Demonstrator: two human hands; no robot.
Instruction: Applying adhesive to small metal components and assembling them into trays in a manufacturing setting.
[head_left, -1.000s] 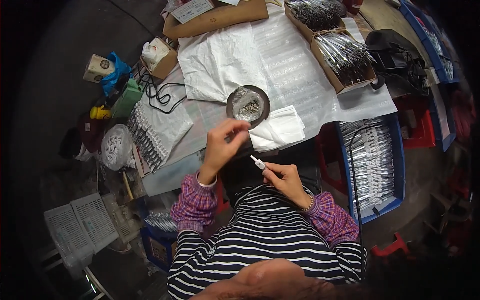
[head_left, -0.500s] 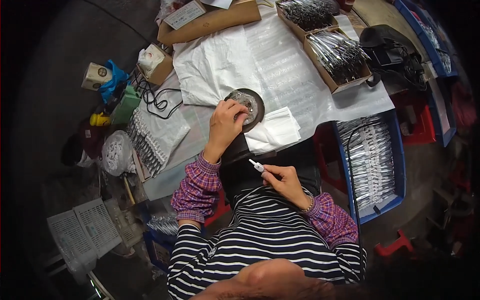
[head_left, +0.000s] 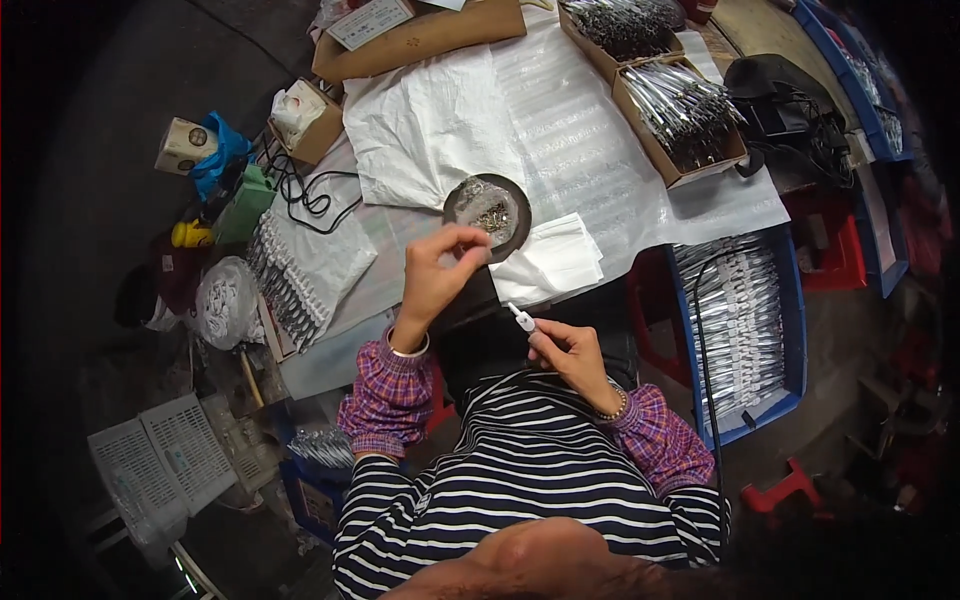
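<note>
My left hand (head_left: 440, 273) hovers at the near left rim of a round dark dish (head_left: 519, 232). Its thumb and forefinger are pinched together; whatever is between them is too small to make out. Inside the dish, clear plastic lines a pile of tiny metal parts (head_left: 494, 219). Lower and to the right, in front of my striped shirt, my right hand (head_left: 573, 358) grips a small white plastic piece (head_left: 523, 318) with a narrow tip pointing up and left. Folded white sheets (head_left: 548, 262) lie beside the dish, above that piece.
Open cartons of thin metal rods (head_left: 681, 110) stand at the back right. A blue crate (head_left: 757, 428) of similar silvery pieces sits right of the table. On the left are rows of white-ended pieces (head_left: 283, 275), a black cable (head_left: 318, 207) and a small carton (head_left: 318, 141).
My left hand has drawn back from inside the dish toward me and slightly left, uncovering the metal parts. My right hand has barely moved, still holding the white piece.
</note>
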